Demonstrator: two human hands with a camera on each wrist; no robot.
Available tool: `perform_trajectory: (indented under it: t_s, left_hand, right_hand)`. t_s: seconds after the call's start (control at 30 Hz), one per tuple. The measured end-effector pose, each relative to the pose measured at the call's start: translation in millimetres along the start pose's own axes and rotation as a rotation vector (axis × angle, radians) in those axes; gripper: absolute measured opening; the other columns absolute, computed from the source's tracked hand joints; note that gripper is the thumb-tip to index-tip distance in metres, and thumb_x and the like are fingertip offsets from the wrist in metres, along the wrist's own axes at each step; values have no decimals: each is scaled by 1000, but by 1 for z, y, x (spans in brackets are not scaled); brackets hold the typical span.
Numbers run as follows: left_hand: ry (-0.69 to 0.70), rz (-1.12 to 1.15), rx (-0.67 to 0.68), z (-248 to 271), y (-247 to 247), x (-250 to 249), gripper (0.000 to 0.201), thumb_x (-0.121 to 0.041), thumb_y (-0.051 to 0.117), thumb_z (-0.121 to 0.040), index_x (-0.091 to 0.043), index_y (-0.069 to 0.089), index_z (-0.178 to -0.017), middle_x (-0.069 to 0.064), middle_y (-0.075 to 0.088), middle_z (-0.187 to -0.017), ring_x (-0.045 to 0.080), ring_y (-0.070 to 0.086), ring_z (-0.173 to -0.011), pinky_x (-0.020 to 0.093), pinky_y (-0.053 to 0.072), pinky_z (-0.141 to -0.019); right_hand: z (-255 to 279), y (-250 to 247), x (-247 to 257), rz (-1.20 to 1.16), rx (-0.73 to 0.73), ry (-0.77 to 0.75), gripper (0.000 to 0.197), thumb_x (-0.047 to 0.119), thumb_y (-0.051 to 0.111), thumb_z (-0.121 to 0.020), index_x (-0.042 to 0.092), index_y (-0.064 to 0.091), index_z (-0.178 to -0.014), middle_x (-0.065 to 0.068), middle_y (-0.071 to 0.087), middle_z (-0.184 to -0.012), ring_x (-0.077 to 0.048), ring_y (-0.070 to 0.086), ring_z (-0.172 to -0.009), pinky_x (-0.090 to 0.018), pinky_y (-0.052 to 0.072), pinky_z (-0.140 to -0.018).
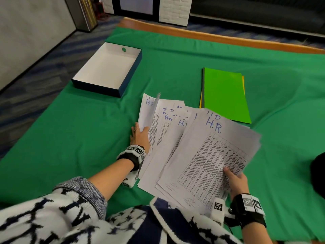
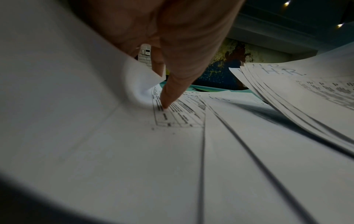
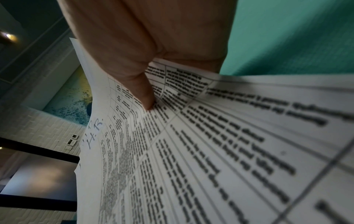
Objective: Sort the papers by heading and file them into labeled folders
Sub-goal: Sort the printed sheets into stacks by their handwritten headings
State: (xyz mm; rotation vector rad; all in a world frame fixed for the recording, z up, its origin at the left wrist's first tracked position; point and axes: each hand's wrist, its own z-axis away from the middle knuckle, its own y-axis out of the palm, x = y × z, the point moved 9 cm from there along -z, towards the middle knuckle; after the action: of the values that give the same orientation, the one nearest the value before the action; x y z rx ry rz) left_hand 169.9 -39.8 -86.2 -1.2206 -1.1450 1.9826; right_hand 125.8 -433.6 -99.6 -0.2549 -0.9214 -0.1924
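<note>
sorting step: right hand [image 1: 236,182] pinches the white printed h.r. sheets [image 1: 211,147], near right; left hand [image 1: 139,134] turns up a sheet of the fanned white paper pile [image 1: 168,120], grip unclear. next: read its heading.

Striped carpet [image 1: 35,76], white brick wall [image 1: 174,9]

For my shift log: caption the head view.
Right hand holds H.R. sheets; left hand presses the fanned pile; green folder beyond.

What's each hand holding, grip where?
Right hand pinches white printed H.R. sheets at their near right edge. Left hand touches spread papers; hold unclear.
</note>
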Motion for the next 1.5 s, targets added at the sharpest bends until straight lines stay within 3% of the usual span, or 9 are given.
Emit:
perform_trajectory:
  t_s: [0.3, 0.4, 0.53, 0.7, 0.97, 1.07, 1.13, 1.3, 1.5]
  left_hand:
    - [29, -46, 20, 1, -2, -3, 66, 12, 39, -83, -16, 31, -143, 20, 1, -154, 38, 9, -142, 47, 28, -112]
    - [96, -21, -72, 5, -11, -9, 60, 12, 40, -82, -13, 44, -136, 13, 22, -150, 30, 31, -134, 39, 39, -106]
    - [142, 42, -106, 8, -19, -15, 59, 18, 39, -76, -11, 56, -124, 9, 41, -126, 25, 56, -91, 33, 54, -76]
    - [51, 189, -115, -5, -40, -7, 44, 12, 48, -81, -4, 56, -121, 19, 61, -106, 33, 60, -93, 34, 53, -81]
    - [350, 275, -605, 23, -173, -47, 35, 8, 47, -88, -7, 65, -115, 19, 65, -109, 33, 63, -95, 31, 50, -87]
    - [501, 355, -793, 56, -213, -67, 31, 6, 52, -86, -4, 65, -112, 17, 66, -104, 26, 62, -89, 14, 41, -84]
    - [500, 408, -834, 65, -216, -68, 31, 4, 55, -85, -2, 62, -115, 18, 65, -106, 28, 61, -92, 17, 39, -84]
    - [207, 573, -281, 51, -111, -59, 46, -6, 56, -90, -1, 43, -134, 18, 56, -128, 30, 54, -116, 13, 33, -88]
    - [215, 353, 243, 65, 3, -46, 64, -6, 50, -93, -18, 17, -147, 16, 50, -134, 29, 53, -119, 20, 36, -96]
  right_hand:
    - [3, 1, 3, 19, -5, -3, 6, 13, 54, -91, 17, 56, -95, -3, 64, -94, -20, 63, -85, -41, 47, -81]
    - [4, 1, 2, 20, -5, 7, 6, 13, 55, -91, 16, 57, -95, -4, 65, -95, -21, 63, -85, -39, 48, -77]
    - [6, 2, 3, 13, -1, -1, 17, 12, 55, -90, 10, 57, -107, -3, 64, -93, -19, 63, -82, -32, 47, -64]
    - [9, 2, 6, -3, 11, 5, 12, 11, 54, -91, 12, 57, -103, -4, 65, -93, -19, 63, -81, -32, 47, -63]
    - [9, -12, 31, -99, -20, -65, 27, 11, 52, -93, 9, 54, -120, -2, 63, -106, -16, 61, -90, -39, 46, -89]
    - [9, -19, 44, -147, -40, -104, 17, 11, 50, -94, 12, 57, -109, 1, 64, -100, -14, 61, -89, -37, 46, -86]
    - [7, -24, 49, -180, -60, -114, 10, 10, 49, -94, 16, 57, -97, -1, 65, -102, -17, 62, -91, -37, 49, -85]
    - [5, -36, 50, -271, -113, -105, 10, 12, 50, -94, 19, 57, -94, -1, 66, -103, -17, 63, -90, -36, 50, -86]
    - [7, -43, 44, -290, -122, -82, 10, 13, 49, -95, 19, 57, -91, 1, 66, -94, -12, 64, -74, -28, 51, -63]
